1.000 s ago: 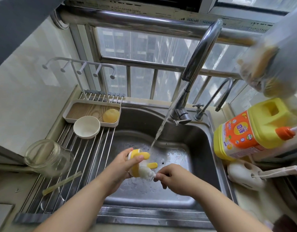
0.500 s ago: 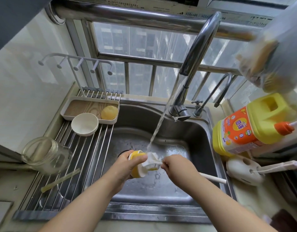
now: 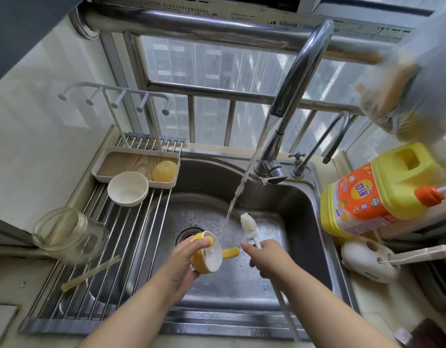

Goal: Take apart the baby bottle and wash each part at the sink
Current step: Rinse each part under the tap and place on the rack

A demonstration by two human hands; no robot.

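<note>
My left hand [image 3: 183, 262] grips the yellow bottle collar [image 3: 207, 254] with its handles over the steel sink [image 3: 300, 212], its white inner side facing right. My right hand [image 3: 269, 257] holds a white bottle brush [image 3: 249, 226] by the handle, brush head pointing up beside the water stream and clear of the collar. Water runs from the tap [image 3: 269, 172]. On the drying rack [image 3: 73, 292] to the left lie the glass bottle body [image 3: 68, 234], a pale straw [image 3: 91, 272] and a white cap [image 3: 127, 188]. A yellow dome part [image 3: 164, 171] sits in the tray [image 3: 121, 162].
A yellow detergent jug [image 3: 372, 194] stands on the right counter. Below it a white brush holder [image 3: 367, 259] lies by the sink edge. A second small tap [image 3: 327, 141] rises behind the main one. A plastic bag [image 3: 405, 84] hangs at upper right.
My right hand pulled the brush out of the collar and raised its head upright. My left hand turned the collar so that its open white side faces the brush.
</note>
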